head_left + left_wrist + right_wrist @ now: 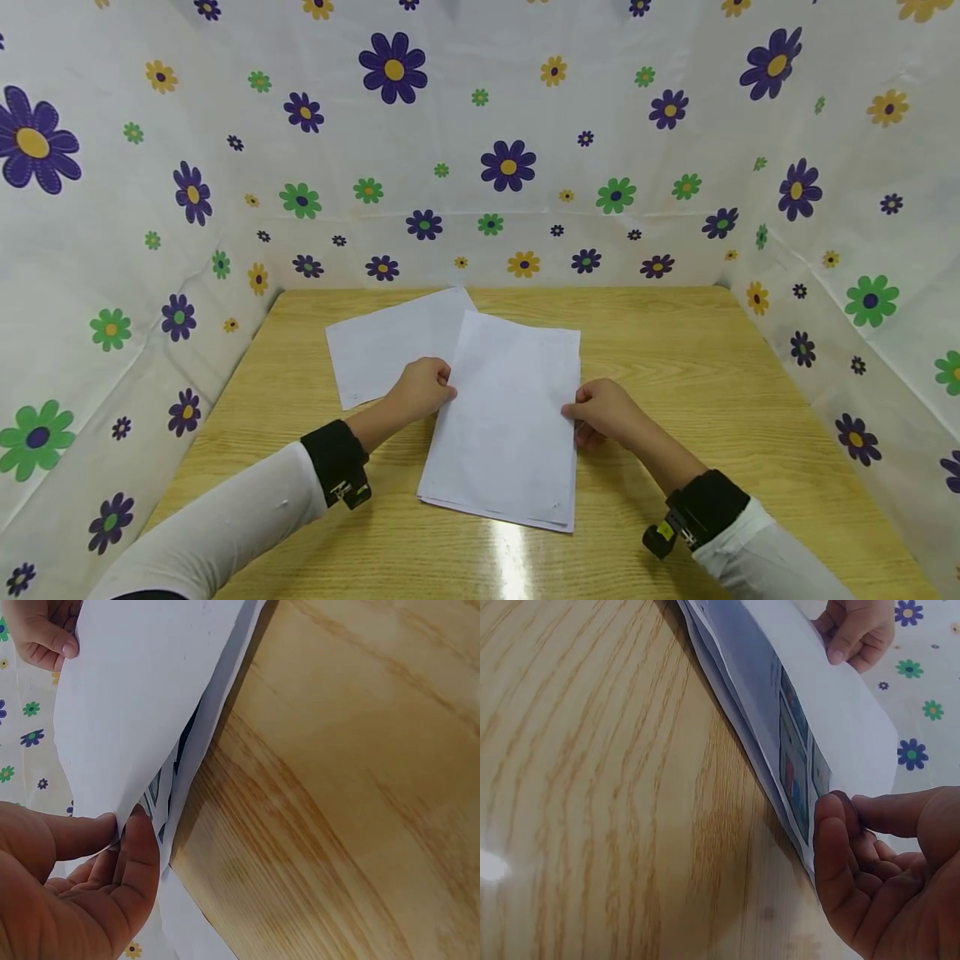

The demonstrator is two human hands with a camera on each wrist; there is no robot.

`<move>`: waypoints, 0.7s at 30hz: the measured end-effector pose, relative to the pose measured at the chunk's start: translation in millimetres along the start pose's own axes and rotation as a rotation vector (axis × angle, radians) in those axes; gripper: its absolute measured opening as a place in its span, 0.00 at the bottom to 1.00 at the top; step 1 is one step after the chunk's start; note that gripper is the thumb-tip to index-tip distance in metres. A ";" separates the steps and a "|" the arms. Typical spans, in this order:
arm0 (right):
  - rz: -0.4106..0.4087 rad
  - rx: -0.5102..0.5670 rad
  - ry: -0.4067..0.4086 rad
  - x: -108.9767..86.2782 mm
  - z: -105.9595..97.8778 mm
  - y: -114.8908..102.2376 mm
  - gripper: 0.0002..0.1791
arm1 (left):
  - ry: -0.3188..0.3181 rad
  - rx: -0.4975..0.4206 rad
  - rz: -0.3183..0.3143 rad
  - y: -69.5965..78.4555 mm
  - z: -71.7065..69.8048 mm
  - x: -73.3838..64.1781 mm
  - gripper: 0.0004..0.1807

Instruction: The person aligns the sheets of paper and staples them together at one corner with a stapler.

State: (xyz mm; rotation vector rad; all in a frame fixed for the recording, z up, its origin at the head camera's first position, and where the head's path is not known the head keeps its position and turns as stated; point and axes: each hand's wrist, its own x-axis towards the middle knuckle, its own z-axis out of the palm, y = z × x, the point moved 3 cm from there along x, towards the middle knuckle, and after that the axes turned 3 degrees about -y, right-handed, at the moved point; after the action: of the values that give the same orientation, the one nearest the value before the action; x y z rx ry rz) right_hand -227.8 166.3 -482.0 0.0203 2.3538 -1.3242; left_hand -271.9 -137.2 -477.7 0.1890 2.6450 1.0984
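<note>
A small stack of white paper sheets [502, 425] lies in the middle of the wooden table, blank side up. My left hand [426, 385] pinches the left edge of the top sheet between thumb and fingers. At the opposite edge, my right hand [606, 410] pinches the same sheet. Both side edges are raised a little, and the wrist views look into the gap beneath. In the right wrist view a coloured printed picture [795, 765] shows on the sheet's underside. Dark printed lines [156, 791] peek out in the left wrist view.
Another white sheet [397, 342] lies at the back left, partly under the stack's upper corner. The wooden table [675, 350] is enclosed at the back and sides by a white flowered cloth [450, 125]. Black wrist bands [335, 458] with small cameras sit over white sleeves.
</note>
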 end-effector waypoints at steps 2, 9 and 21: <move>0.006 -0.004 0.002 0.3 -0.4 0.0 0.12 | -0.001 0.004 0.000 0.7 0.1 0.2 0.13; 0.018 -0.072 0.012 3.1 -0.2 5.3 0.13 | 0.003 0.072 0.001 -0.8 1.9 2.8 0.13; 0.014 -0.168 0.011 4.9 4.2 9.2 0.15 | 0.003 0.077 -0.014 -8.7 7.1 5.8 0.12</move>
State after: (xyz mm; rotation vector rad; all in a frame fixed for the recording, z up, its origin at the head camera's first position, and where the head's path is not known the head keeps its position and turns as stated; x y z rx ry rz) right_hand -228.6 166.8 -493.2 -0.0070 2.4616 -1.1179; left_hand -275.5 -137.2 -489.8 0.1835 2.6891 0.9945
